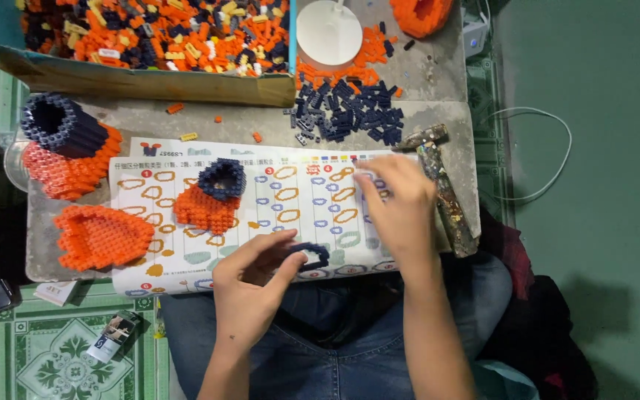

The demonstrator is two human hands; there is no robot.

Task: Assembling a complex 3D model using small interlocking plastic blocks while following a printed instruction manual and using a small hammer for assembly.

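Observation:
My left hand (253,278) pinches a small curved ring of dark navy bricks (311,254) at the near edge of a printed instruction sheet (261,215). My right hand (401,207) lies flat on the sheet's right side, fingertips near the top right corner, holding nothing that shows. On the sheet's left part sits an orange brick piece with a navy ring on top (212,196). A pile of loose navy bricks (353,111) lies just beyond the sheet.
A cardboard box of mixed orange, navy and yellow bricks (157,33) fills the far left. Orange and navy brick assemblies (68,144) and a flat orange piece (101,237) stand left. A white round lamp base (329,33), a hammer (442,185) and a white cable (550,148) lie right.

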